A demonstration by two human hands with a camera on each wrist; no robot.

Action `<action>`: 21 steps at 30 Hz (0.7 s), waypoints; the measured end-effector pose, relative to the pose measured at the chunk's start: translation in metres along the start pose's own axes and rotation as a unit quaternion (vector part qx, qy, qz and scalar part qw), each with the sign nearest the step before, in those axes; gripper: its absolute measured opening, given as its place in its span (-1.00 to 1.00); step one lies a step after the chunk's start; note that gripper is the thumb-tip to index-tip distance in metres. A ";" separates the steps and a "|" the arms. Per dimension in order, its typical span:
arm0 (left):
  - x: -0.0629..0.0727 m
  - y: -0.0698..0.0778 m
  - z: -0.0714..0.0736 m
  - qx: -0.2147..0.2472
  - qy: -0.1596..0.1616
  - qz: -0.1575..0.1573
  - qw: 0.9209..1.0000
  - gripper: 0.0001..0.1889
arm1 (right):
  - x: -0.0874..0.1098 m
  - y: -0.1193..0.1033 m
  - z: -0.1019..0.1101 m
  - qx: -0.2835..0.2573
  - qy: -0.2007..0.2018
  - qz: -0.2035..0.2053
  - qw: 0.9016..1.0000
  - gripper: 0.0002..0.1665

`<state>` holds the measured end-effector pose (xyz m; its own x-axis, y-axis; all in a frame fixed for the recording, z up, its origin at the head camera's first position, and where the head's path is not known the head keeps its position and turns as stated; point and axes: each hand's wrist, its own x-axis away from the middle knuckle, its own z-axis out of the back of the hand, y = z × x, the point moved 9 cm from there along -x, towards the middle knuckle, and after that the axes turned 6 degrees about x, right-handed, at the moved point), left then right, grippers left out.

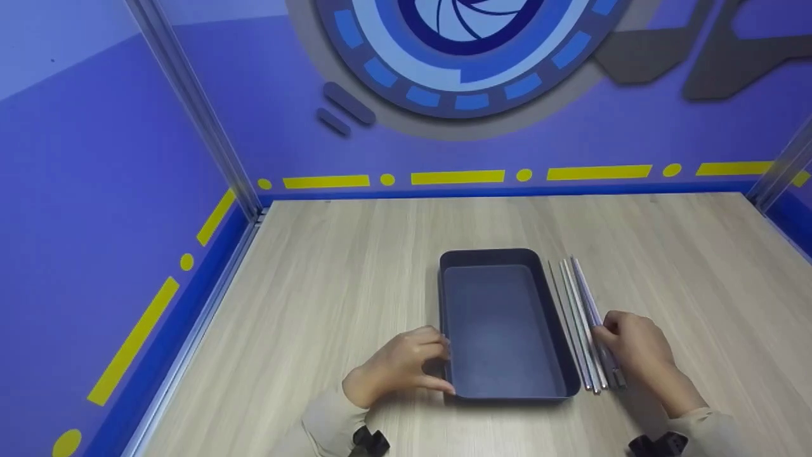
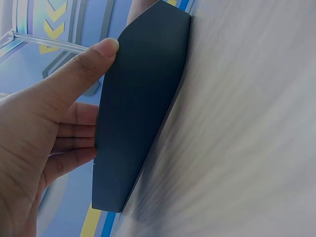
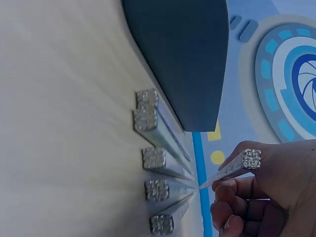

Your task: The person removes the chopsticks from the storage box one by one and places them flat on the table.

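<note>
A dark grey rectangular tray (image 1: 498, 330) lies on the table. My left hand (image 1: 409, 358) holds its near left corner, fingertips at the left rim and thumb at the front end. In the left wrist view, the thumb presses the rim of the tray (image 2: 140, 108) and the fingertips pass behind its wall. To the right of the tray lie several slim metal chopsticks (image 1: 578, 327), side by side. My right hand (image 1: 637, 346) pinches one chopstick (image 3: 251, 159), whose square patterned end sits raised from the others. The other chopsticks (image 3: 154, 158) rest on the table.
The pale wood table (image 1: 317, 285) is bounded by a blue back wall (image 1: 273, 146) and a blue left wall (image 1: 95, 209). Metal posts (image 1: 196, 108) stand at the corners. The chopsticks lie close along the tray's right wall.
</note>
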<state>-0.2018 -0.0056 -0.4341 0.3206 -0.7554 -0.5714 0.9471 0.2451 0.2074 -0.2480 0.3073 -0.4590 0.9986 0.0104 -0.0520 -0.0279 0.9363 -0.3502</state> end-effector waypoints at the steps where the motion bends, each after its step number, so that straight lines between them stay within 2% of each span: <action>1: 0.000 0.000 0.000 0.000 0.001 0.000 1.000 -0.53 | 0.000 0.001 0.000 0.000 -0.001 0.001 1.000 -0.79; 7: 0.000 0.001 0.001 -0.009 0.004 -0.006 1.000 -0.52 | 0.001 0.009 -0.001 0.005 -0.013 -0.010 1.000 -0.78; 14: 0.000 0.002 0.001 -0.013 0.007 -0.011 1.000 -0.52 | 0.003 0.015 0.001 0.009 -0.006 -0.009 1.000 -0.78; 21: 0.000 0.001 0.000 -0.014 0.007 -0.011 1.000 -0.51 | 0.002 0.025 -0.003 0.019 -0.038 -0.025 0.999 -0.80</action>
<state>-0.2006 -0.0055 -0.4335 0.2998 -0.7528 -0.5860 0.9539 0.2450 0.1733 -0.2464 0.3296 -0.4709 0.9992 -0.0121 0.0369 0.0231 0.9487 -0.3155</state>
